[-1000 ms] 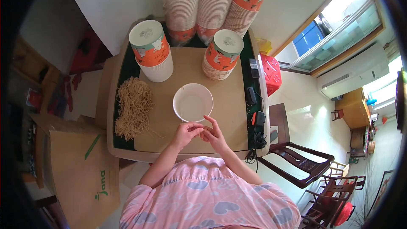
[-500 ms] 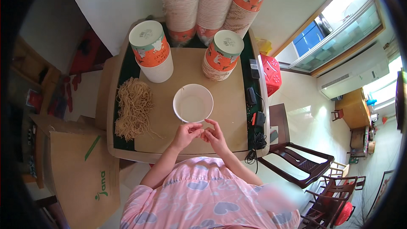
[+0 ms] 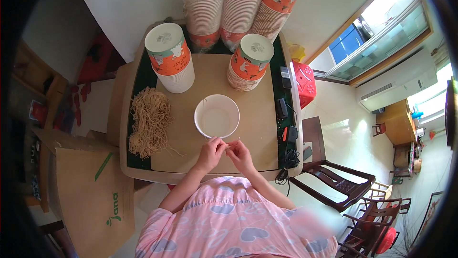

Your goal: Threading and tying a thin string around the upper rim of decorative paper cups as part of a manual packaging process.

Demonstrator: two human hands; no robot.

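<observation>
A white paper bucket (image 3: 217, 122) stands mouth up on the brown board, just beyond my hands. A thin tan string (image 3: 204, 119) runs over its far rim and across its mouth to my fingers. My left hand (image 3: 210, 155) is closed in a pinch, with the string leading into it. Close beside it, my right hand (image 3: 241, 156) is also pinched at the string's end, fingertips nearly meeting the left ones. The exact hold between the fingertips is too small to make out. Left of the bucket lies a tangled bundle of tan strings (image 3: 149, 123).
Nested printed paper buckets stand at back left (image 3: 172, 62) and back right (image 3: 250, 62) of the board (image 3: 191, 155). Taller bagged stacks (image 3: 205, 10) rise behind. Black power adapters and cables (image 3: 288, 134) line the right table edge. An open cardboard box (image 3: 90, 196) sits at left.
My right hand's raised index finger has curled in, and the right hand has drawn into a pinch. My left hand has shifted slightly. The bucket has barely moved.
</observation>
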